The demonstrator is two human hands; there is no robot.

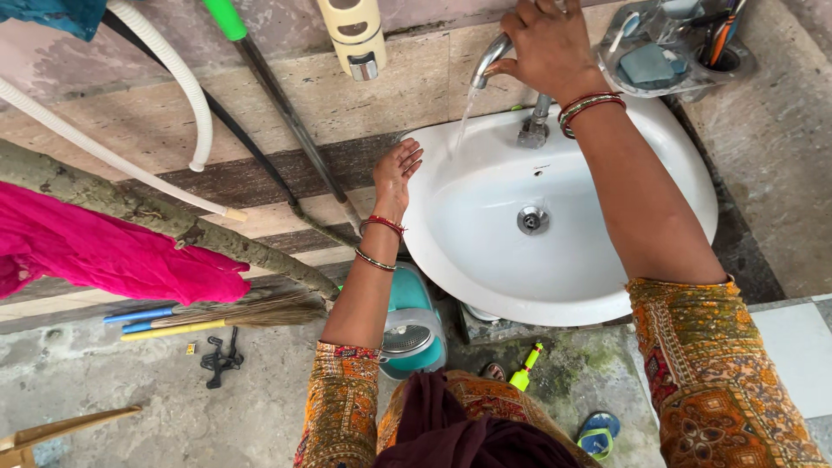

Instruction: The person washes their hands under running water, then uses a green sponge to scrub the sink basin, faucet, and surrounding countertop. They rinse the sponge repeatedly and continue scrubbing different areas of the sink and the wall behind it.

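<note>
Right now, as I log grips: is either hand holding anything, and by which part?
The right hand grips the tap at its top, by the handle. The left hand holds nothing, open beside the basin rim.

A rough grey concrete floor (156,390) carries a straw broom with blue and yellow handle sticks (217,316), a black tangled clip-like object (221,358) near it, and a small yellow scrap (190,348). Nearer the basin stand a teal and white round appliance (412,325), a yellow-green plastic bottle (524,370) and a blue and green rubber sandal (598,433).
</note>
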